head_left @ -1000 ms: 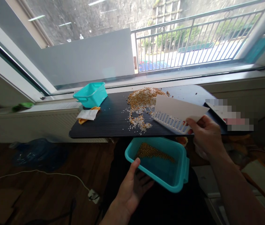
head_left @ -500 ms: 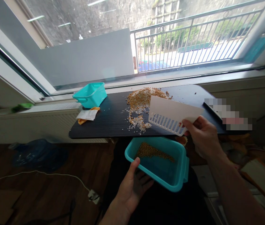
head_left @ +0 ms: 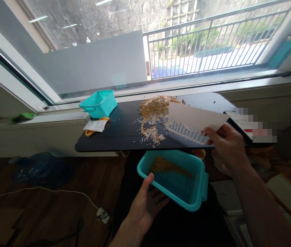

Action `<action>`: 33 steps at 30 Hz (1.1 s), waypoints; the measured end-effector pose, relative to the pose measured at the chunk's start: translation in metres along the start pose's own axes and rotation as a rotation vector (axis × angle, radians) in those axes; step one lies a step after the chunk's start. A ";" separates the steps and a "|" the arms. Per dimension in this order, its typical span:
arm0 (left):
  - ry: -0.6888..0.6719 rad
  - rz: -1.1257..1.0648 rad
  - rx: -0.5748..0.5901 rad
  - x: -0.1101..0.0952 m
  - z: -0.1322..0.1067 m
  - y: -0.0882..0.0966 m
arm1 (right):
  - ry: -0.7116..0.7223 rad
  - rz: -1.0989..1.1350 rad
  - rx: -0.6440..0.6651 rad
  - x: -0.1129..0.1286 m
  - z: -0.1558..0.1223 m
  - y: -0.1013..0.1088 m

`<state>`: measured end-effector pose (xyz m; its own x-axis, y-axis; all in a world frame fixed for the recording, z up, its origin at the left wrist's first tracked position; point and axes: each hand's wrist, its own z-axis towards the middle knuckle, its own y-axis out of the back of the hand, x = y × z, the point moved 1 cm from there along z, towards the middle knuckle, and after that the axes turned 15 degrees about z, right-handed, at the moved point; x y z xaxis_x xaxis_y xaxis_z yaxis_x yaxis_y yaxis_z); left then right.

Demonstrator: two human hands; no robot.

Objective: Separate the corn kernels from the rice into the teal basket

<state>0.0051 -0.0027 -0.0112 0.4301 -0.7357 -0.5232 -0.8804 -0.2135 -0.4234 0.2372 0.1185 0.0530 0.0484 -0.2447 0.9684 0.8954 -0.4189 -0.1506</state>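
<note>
In the head view, my left hand [head_left: 145,202] grips the near-left rim of a teal plastic basin [head_left: 203,181], thumb over the edge and fingers beneath. Yellowish-brown soybeans [head_left: 164,164] lie along the basin's far left side. My right hand [head_left: 228,145] pinches a white slotted plastic scraper [head_left: 197,118] by its right end. The scraper's slotted edge points down, above the tabletop. Behind and left of it spreads a mixed heap of beans and white rice-like grains [head_left: 153,109], partly hidden by the scraper.
The dark table [head_left: 125,128] stands against the window. A second teal basin [head_left: 103,106] sits at its left back, near a white paper packet [head_left: 95,126] on something orange. A blurred box [head_left: 248,127] lies at the right. On the floor are a clear blue bottle [head_left: 44,169] and a power cord [head_left: 65,191].
My right hand has moved the scraper slightly right and up, away from the near table edge. My left hand and the basin it holds look unmoved.
</note>
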 end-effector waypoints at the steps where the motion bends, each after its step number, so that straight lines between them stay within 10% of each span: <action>1: -0.003 0.003 0.005 0.000 0.000 0.000 | 0.006 -0.002 0.010 0.001 0.002 -0.002; 33: -0.021 0.008 0.020 -0.001 0.001 0.004 | 0.036 -0.090 0.273 0.007 0.013 0.009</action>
<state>0.0017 -0.0024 -0.0127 0.4270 -0.7237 -0.5422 -0.8799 -0.1943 -0.4336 0.2509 0.1243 0.0607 -0.0482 -0.2499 0.9671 0.9817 -0.1903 -0.0003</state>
